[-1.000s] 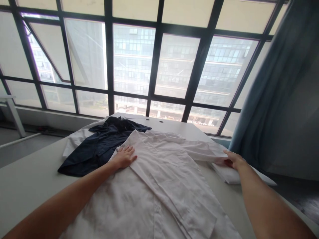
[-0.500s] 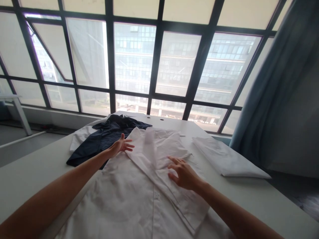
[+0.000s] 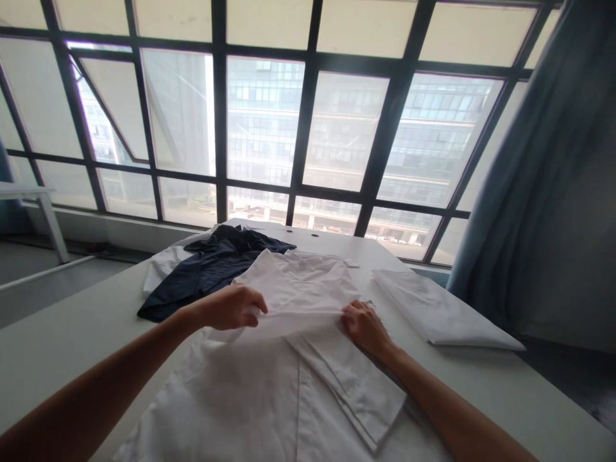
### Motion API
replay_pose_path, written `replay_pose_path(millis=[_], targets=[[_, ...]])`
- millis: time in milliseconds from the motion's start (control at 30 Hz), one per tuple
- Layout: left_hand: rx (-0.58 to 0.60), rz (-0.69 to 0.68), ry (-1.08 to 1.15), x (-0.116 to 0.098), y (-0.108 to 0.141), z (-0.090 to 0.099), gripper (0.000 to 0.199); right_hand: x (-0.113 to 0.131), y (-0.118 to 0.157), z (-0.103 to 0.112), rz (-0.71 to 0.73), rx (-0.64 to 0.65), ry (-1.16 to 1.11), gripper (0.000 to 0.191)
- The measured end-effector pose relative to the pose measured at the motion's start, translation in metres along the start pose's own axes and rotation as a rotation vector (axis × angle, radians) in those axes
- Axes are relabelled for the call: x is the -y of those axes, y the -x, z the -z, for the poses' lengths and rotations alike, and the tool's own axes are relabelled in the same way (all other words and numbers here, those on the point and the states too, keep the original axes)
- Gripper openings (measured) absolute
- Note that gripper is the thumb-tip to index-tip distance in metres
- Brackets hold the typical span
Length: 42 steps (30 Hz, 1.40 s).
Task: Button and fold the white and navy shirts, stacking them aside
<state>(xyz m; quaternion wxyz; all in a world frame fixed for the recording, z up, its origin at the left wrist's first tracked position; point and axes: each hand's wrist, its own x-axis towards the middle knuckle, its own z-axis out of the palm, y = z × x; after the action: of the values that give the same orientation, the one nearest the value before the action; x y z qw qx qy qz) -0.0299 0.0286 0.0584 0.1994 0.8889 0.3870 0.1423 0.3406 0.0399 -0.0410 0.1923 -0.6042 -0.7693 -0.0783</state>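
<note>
A white shirt [image 3: 240, 391] lies spread on the table, its button strip running toward me and a sleeve [image 3: 366, 398] folded across its right part. Over its far part, a fold of white cloth [image 3: 301, 321] is stretched between my hands. My left hand [image 3: 235, 306] is closed on the left end of this fold, thumb and fingers pinched together. On the right, my right hand [image 3: 366, 326] pinches the other end. Whether the fold belongs to the shirt or to a separate piece, I cannot tell.
A dark blue garment [image 3: 197, 273] lies at the far left over another white cloth [image 3: 161, 266]. At the right is a folded white cloth [image 3: 443, 311] on the white table [image 3: 500, 398]. Windows and a blue curtain [image 3: 510, 192] stand beyond.
Both hands were open over the shirt; now they are closed on the white cloth. My left hand has come nearer, and the cloth between the hands is now stretched sideways.
</note>
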Motion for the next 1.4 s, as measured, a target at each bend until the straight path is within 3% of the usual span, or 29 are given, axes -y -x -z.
replay_pose_path(millis=[100,200,267,333,400,467,567,667,800,833,867,967,1033,1100,1167,1267,1400], targets=[[0.349,-0.078,0.269,-0.021,0.011,0.003,0.04,-0.003,0.001,0.004,-0.006,0.048,-0.083,0.026],[0.489,-0.056,0.484,-0.02,0.008,-0.009,0.066,-0.007,0.003,0.007,-0.004,0.052,-0.138,0.026],[0.406,-0.022,0.545,-0.012,0.001,-0.018,0.076,-0.007,0.004,0.007,-0.003,0.043,-0.147,0.027],[0.211,0.008,0.501,-0.005,-0.006,-0.024,0.075,-0.006,0.005,0.007,-0.003,0.039,-0.14,0.026],[0.024,0.02,0.377,-0.002,-0.01,-0.026,0.063,-0.005,0.005,0.007,-0.004,0.03,-0.132,0.026],[-0.065,0.01,0.218,-0.001,-0.011,-0.027,0.048,-0.004,0.005,0.007,-0.004,0.02,-0.136,0.028],[-0.016,-0.037,0.079,-0.004,-0.01,-0.03,0.033,-0.005,0.005,0.006,0.01,0.01,-0.149,0.032],[0.135,-0.016,0.183,-0.007,-0.005,-0.029,0.037,-0.006,0.005,0.005,0.009,0.009,-0.146,0.035],[0.498,0.074,0.315,-0.011,0.002,-0.017,0.036,-0.005,0.005,0.005,-0.003,0.011,-0.139,0.03],[0.541,0.073,0.319,-0.011,0.002,-0.016,0.037,-0.005,0.005,0.005,-0.005,0.011,-0.145,0.029],[0.514,0.059,0.303,-0.011,0.002,-0.017,0.037,-0.005,0.006,0.005,-0.003,0.015,-0.153,0.028],[0.121,-0.076,0.136,-0.009,-0.004,-0.034,0.033,-0.008,0.006,0.002,0.015,0.014,-0.156,0.028],[-0.001,-0.224,0.014,-0.006,-0.01,-0.054,0.041,-0.012,0.005,-0.001,0.015,-0.006,-0.102,0.033],[0.068,-0.355,-0.044,0.0,-0.013,-0.072,0.055,-0.019,0.004,-0.004,-0.025,0.018,-0.025,0.049],[0.174,-0.413,-0.065,0.005,-0.014,-0.083,0.062,-0.026,0.003,-0.006,-0.12,0.133,0.016,0.062],[0.265,-0.411,-0.093,0.01,-0.013,-0.089,0.07,-0.035,0.002,-0.004,-0.262,0.303,0.015,0.065],[0.288,-0.42,-0.128,0.003,-0.005,-0.093,0.08,-0.04,-0.01,0.011,-0.262,0.347,0.045,0.064]])
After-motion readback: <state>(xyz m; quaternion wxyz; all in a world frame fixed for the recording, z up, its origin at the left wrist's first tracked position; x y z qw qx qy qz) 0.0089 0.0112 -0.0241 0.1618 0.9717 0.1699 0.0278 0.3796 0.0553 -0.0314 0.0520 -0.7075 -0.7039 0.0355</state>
